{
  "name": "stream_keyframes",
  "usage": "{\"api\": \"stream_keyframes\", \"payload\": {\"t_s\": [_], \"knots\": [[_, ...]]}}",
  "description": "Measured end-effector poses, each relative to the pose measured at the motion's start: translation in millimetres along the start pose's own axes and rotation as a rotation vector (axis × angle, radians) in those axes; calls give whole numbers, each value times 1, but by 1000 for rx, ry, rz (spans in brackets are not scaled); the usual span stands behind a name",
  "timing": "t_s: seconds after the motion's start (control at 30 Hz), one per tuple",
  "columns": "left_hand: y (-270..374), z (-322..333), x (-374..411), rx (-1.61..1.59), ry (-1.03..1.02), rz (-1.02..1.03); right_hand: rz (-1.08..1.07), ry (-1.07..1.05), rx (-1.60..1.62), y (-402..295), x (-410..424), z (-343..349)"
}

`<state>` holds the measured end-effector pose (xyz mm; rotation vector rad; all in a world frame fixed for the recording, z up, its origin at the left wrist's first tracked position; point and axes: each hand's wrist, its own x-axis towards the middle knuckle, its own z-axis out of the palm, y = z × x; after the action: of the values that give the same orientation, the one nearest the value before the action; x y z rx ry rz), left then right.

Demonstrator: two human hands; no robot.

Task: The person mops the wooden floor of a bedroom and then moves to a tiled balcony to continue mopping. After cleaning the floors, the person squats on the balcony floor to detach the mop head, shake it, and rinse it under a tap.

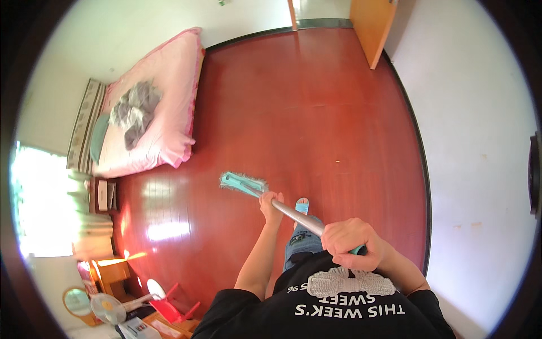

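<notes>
A flat mop with a turquoise head (243, 181) and a pale fringed pad lies against the red-brown wooden floor (296, 110), a little left of centre. Its grey metal handle (298, 216) slants up toward my chest. Lower on the handle, near the mop head, my left hand (271, 207) is wrapped round it. At the upper end, my right hand (350, 243) grips the handle in front of my black T-shirt, and the turquoise end cap pokes out beneath the fingers. One foot in a light blue slipper (302, 206) shows between the handle and the floor.
A bed (175, 84) with a pink sheet and a crumpled grey blanket (137, 108) stands left. An orange door (371, 31) hangs ajar at the far right. A white fan (108, 308), a red chair (172, 306) and a round mirror (77, 301) crowd the lower left. A small scrap (337, 161) lies on the floor.
</notes>
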<state>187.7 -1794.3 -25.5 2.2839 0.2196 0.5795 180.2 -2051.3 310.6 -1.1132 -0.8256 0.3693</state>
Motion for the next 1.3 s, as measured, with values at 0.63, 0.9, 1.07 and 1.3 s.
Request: {"api": "stream_keyframes", "payload": {"t_s": [0.63, 0.9, 1.07, 1.3], "knots": [[167, 190, 64, -59, -1240, 704, -168, 1385, -429, -52, -83, 27], [293, 126, -192, -256, -1747, 942, -151, 1662, -868, -156, -208, 191], [317, 93, -330, -572, -1932, 927, -321, 1798, -1041, -174, -239, 261], [347, 79, -338, -612, -1907, 1102, -173, 1127, -924, -187, -253, 237]]}}
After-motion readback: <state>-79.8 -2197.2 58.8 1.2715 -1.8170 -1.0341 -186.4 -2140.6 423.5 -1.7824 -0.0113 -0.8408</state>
